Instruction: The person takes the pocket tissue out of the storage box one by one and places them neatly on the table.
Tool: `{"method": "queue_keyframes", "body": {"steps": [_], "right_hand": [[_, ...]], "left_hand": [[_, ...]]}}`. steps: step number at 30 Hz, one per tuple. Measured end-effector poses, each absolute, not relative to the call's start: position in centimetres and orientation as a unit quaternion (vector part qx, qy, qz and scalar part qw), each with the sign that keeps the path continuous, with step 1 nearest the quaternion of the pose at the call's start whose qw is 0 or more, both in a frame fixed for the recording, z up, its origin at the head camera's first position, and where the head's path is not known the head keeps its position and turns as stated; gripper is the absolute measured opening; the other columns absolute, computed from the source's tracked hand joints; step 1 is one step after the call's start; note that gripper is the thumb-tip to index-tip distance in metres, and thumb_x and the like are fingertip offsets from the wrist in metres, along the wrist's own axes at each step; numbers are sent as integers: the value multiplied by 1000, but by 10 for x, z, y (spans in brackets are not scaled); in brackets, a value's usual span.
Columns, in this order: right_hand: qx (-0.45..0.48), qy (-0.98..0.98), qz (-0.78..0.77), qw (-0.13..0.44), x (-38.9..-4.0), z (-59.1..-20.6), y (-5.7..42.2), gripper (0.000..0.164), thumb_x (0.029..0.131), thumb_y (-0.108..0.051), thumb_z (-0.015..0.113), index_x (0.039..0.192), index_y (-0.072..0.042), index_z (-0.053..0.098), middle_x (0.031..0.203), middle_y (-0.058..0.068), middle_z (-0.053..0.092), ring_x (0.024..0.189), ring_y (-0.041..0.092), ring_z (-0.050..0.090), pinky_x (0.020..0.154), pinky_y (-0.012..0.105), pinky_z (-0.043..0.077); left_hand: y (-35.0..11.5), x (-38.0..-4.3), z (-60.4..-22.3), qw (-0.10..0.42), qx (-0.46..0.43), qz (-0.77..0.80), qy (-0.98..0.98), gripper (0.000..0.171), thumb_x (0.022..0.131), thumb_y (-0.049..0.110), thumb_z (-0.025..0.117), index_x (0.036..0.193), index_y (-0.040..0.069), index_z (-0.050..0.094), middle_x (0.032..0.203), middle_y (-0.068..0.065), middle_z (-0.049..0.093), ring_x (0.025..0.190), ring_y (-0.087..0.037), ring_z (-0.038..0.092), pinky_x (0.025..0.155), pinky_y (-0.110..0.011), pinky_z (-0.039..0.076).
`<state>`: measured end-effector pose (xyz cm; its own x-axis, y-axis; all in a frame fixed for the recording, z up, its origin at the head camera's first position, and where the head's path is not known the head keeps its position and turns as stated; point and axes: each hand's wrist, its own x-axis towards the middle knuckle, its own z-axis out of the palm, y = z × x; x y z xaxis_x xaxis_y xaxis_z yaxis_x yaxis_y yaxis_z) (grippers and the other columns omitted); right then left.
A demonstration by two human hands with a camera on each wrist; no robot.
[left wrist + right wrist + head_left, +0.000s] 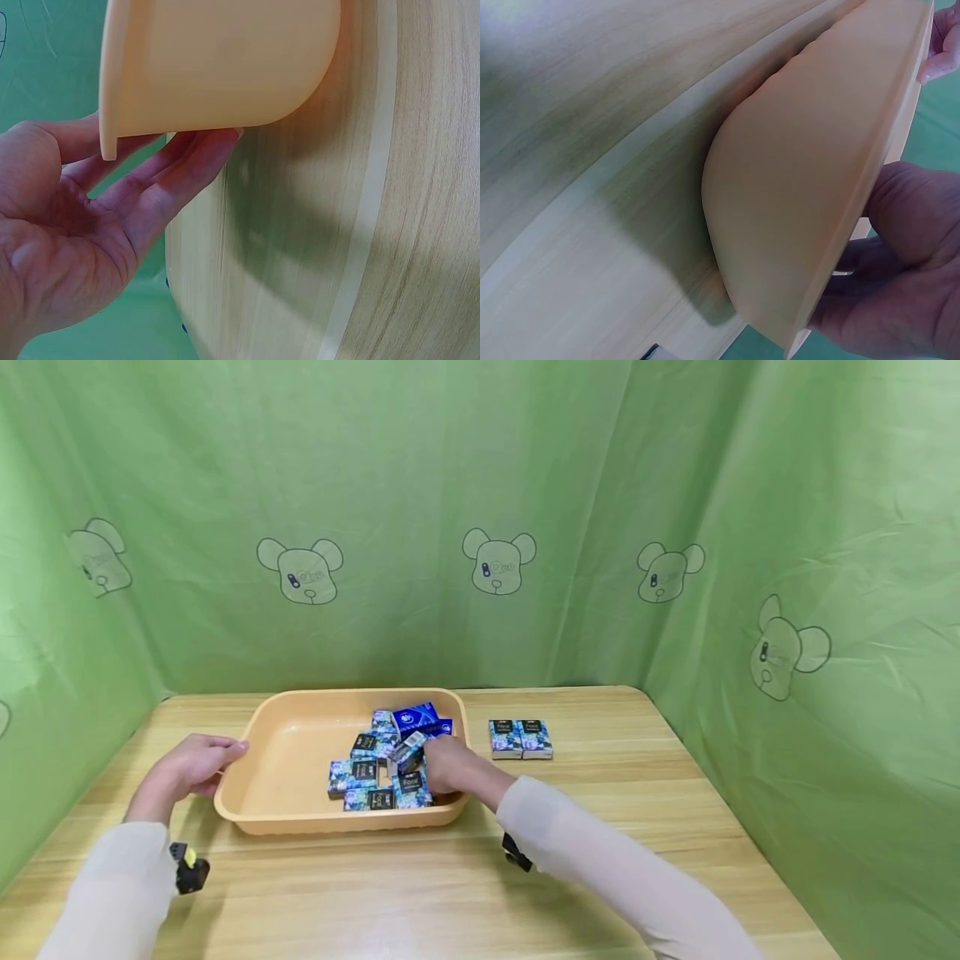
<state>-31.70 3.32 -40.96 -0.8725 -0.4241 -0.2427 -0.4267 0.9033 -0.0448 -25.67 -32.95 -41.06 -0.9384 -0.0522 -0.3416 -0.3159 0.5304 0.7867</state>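
A peach plastic tray [292,760] stands on the table, and several small tissue packs with blue floral print [352,777] lie jumbled in its right half. Two plain blue packs [416,718] are behind them. My left hand [198,764] grips the tray's left rim, thumb over the edge and fingers underneath against the wall [225,112]. Over the right rim, my right hand [450,766] reaches down into the pile, beside a tilted pack [408,750]. Its fingertips are hidden by the hand and the tray wall [795,172], so I cannot tell whether they hold a pack.
Two floral tissue packs [521,739] stand side by side on the wooden table [600,827], right of the tray. Green curtains [405,635] with bear-head prints enclose the table at the back and sides.
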Motion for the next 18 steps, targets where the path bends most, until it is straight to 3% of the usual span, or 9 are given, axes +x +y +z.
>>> {"method": "queue_keyframes", "body": {"steps": [7, 14, 18], "right_hand": [[-231, 966, 18, 118, -319, -411, 33, 31, 85, -4, 66, 116, -1, 67, 122, 12, 69, 108, 21, 63, 81, 26, 55], [-230, 964, 15, 132, -319, -411, 33, 20, 85, -2, 65, 105, -3, 69, 116, 12, 70, 92, 19, 61, 68, 24, 53], [-228, 964, 14, 136, -319, -410, 33, 13, 83, 0, 65, 95, -4, 68, 116, 12, 70, 94, 20, 62, 66, 24, 53]], "left_hand": [[-330, -258, -412, 139, -110, 473, 863, 63, 109, 28, 43, 149, -17, 28, 116, -29, 63, 78, -13, 70, 69, -33, 62], [-330, -258, -412, 139, -111, 473, 863, 63, 109, 28, 43, 149, -18, 27, 116, -29, 63, 79, -13, 70, 70, -33, 62], [-329, -257, -411, 139, -111, 471, 864, 63, 109, 28, 43, 149, -18, 27, 116, -29, 63, 79, -13, 69, 69, -33, 62]]}}
